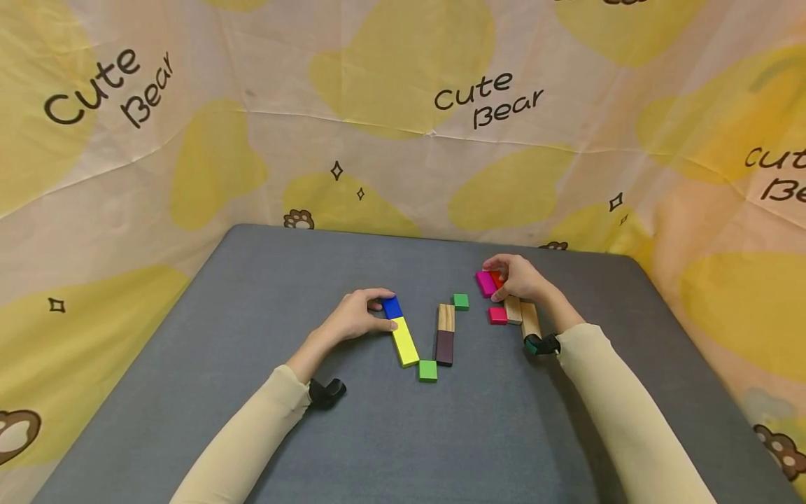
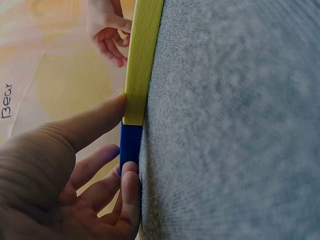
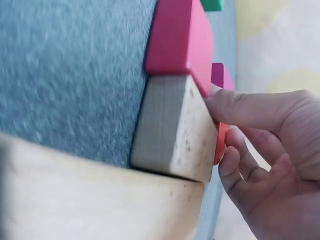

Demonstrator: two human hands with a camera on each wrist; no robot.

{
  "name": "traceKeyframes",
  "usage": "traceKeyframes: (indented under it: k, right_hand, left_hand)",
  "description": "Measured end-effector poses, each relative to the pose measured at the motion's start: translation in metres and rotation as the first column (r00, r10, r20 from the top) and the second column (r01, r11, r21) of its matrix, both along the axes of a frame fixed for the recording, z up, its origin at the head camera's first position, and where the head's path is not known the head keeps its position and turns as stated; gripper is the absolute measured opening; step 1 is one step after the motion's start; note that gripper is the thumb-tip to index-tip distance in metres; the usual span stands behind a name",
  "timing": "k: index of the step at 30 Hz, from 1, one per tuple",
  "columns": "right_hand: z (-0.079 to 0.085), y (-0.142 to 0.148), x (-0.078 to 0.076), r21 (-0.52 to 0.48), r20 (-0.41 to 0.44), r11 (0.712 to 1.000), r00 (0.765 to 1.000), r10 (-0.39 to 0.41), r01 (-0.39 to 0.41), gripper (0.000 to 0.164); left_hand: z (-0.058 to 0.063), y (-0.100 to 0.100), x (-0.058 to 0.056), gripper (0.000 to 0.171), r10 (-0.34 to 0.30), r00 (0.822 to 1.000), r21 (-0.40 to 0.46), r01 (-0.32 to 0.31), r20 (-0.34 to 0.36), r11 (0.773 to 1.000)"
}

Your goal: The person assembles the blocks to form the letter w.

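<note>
On the grey table, my left hand point(image 1: 354, 316) curves around a blue block point(image 1: 392, 306), which meets the end of a long yellow block point(image 1: 406, 343). In the left wrist view, its thumb touches the yellow block beside the joint and a fingertip rests at the blue block's far end. My right hand point(image 1: 518, 277) pinches a red-orange block point(image 1: 497, 278) beside a magenta block point(image 1: 485, 284). Its fingers partly hide that block. Just nearer lie a pinkish-red block point(image 3: 172, 40) and a pale wooden block point(image 3: 162, 125).
Between the hands, a wooden block point(image 1: 446, 317) meets a dark brown block point(image 1: 444, 348). One green block point(image 1: 428, 371) touches the yellow block's near end; another green block point(image 1: 461, 302) lies farther back. A longer wooden block point(image 1: 530, 319) lies under the right wrist. Patterned cloth point(image 1: 390, 175) hangs behind the table.
</note>
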State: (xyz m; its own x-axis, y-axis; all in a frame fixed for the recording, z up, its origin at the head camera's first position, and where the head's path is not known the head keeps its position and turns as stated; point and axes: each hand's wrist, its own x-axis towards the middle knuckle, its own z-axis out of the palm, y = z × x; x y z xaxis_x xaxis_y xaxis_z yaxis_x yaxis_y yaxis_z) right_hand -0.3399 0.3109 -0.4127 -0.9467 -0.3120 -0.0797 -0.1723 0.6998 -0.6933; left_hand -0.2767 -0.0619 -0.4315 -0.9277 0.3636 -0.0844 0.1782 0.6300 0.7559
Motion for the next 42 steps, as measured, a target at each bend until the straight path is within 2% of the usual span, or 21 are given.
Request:
traceKeyframes:
  k: [8, 11, 19, 29, 34, 42]
  right_hand:
    - [0.007, -0.002, 0.01, -0.042, -0.042, 0.998, 0.998, -0.052, 0.05, 0.07]
    - [0.01, -0.003, 0.015, -0.075, -0.049, 0.996, 0.998, -0.049, 0.045, 0.071]
    - [0.017, -0.012, 0.042, -0.139, -0.039, 0.989, 0.997, -0.064, 0.058, 0.072]
    - [0.01, -0.019, 0.072, -0.245, -0.026, 0.97, 1.0, -0.012, 0.005, 0.077]
    - [0.007, -0.017, 0.074, -0.266, -0.013, 0.963, 0.999, 0.036, -0.038, 0.079]
    - [0.001, -0.014, 0.072, -0.184, -0.02, 0.976, 0.994, 0.111, -0.113, 0.076]
  left_hand:
    - [0.001, 0.001, 0.0, 0.062, -0.001, 1.0, 0.007, 0.001, -0.002, 1.0]
    - [0.001, 0.0, 0.0, 0.062, 0.001, 1.0, 0.006, -0.001, -0.006, 1.0]
    - [-0.002, -0.003, 0.0, 0.063, 0.005, 1.0, 0.01, -0.005, -0.009, 1.0]
    - [0.0, -0.001, -0.001, 0.063, 0.0, 1.0, 0.013, 0.0, -0.002, 1.0]
    - [0.001, -0.001, -0.001, 0.063, -0.004, 1.0, 0.019, 0.004, -0.003, 1.0]
    - [0.001, -0.001, 0.001, 0.062, 0.004, 1.0, 0.027, -0.004, 0.005, 1.0]
